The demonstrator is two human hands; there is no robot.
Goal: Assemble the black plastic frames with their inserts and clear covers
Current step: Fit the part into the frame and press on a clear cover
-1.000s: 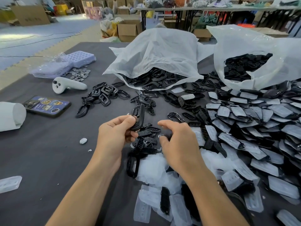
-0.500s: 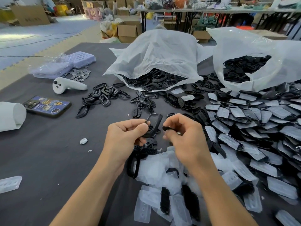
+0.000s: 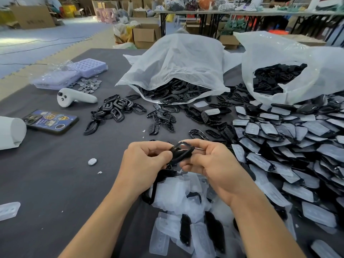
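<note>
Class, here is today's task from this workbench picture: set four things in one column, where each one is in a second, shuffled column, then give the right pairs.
Things
1. phone
2. black frame
3. white controller
4. clear covers

Places
A. piled on the table below the hands
B. held between the left hand and right hand
C. beside the white roll
D. just in front of the silver discs

Pairs: 1-C, 2-B, 3-D, 4-A
</note>
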